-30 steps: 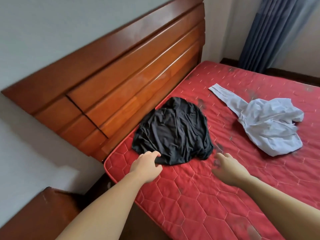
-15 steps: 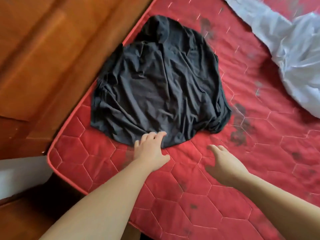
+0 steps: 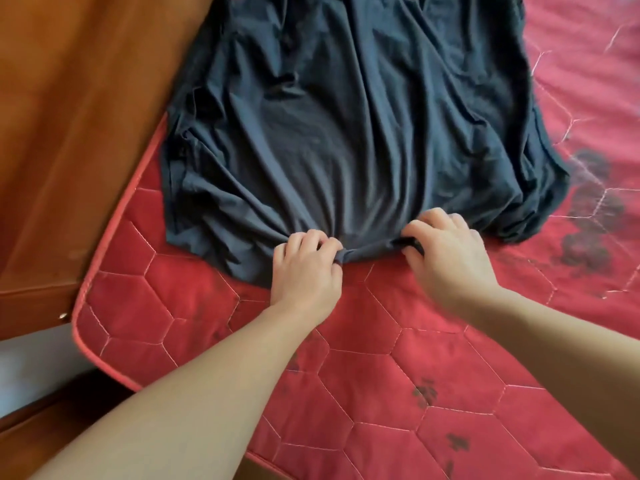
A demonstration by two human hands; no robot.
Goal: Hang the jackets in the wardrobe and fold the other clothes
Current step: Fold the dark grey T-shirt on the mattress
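Observation:
A crumpled black garment (image 3: 346, 126) lies spread on the red quilted mattress (image 3: 381, 393), up against the headboard. My left hand (image 3: 304, 268) pinches the near hem of the garment with curled fingers. My right hand (image 3: 446, 251) grips the same hem a little to the right. The cloth is bunched and pulled taut between the two hands. The garment's far end runs out of the top of the view.
The wooden headboard (image 3: 79, 133) rises at the left, close to the garment. The mattress corner (image 3: 86, 306) sits at the lower left, with wooden furniture (image 3: 45, 424) below it. Dark stains (image 3: 588, 216) mark the mattress at the right.
The view has closed in on the black garment, and the white garment has left the frame. Both hands, open above the mattress before, now grip the garment's near hem.

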